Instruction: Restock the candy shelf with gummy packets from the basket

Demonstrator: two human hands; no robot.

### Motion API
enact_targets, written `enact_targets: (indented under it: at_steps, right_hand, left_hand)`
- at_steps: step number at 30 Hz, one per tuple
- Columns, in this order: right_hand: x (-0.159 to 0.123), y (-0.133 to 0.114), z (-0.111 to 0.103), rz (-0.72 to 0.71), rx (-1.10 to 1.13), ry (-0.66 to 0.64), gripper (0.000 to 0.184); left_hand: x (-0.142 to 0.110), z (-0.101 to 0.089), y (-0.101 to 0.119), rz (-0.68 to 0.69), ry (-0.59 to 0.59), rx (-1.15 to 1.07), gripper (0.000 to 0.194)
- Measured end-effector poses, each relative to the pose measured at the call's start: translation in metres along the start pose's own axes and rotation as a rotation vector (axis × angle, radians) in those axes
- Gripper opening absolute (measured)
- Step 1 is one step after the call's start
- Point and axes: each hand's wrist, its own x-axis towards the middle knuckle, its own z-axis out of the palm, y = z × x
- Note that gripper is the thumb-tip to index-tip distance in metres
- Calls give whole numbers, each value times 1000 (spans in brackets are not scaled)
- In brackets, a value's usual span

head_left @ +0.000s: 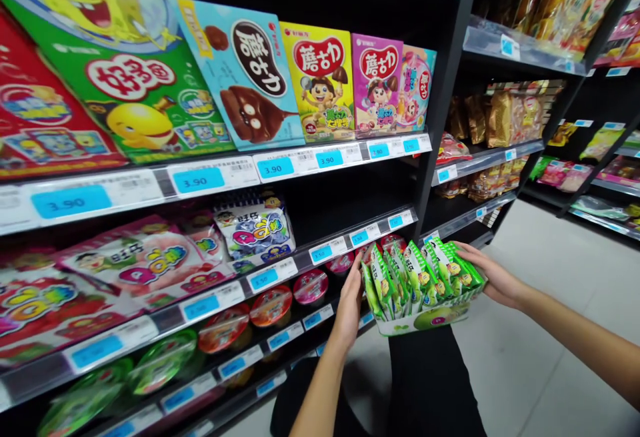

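- The left hand and right hand hold a cardboard tray of green snack packets at 4 o'clock in view.
- Left fingers are partly hidden behind the tray; right fingers spread, gripping its end.
- Overlapping packets defy counting.
- 4 red-lidded cups sit on the shelf at the tray's 9 o'clock.

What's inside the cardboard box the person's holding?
The cardboard box, held between the left hand and right hand, contains green snack packets packed side by side. Their lower parts and the box floor are covered, so the exact count can't be seen.
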Motion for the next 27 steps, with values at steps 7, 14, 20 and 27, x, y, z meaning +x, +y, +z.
enact_targets:
  at_steps: [7, 14, 20, 27]
  right_hand:
    - [4, 8, -8, 17, 28, -42, 42]
    - [3, 8, -6, 13, 3, -50, 39]
    - [5, 7, -7, 9, -11, -47, 43]
    - [6, 3, -5, -23, 5, -64, 43]
  left_hand:
    - [-2, -11, -20, 402, -234, 200, 129]
    - [5, -4, -4, 550, -122, 642, 68]
    - [0, -7, -19, 527, -78, 571, 74]
    - [-9, -5, -33, 411, -57, 462, 99]
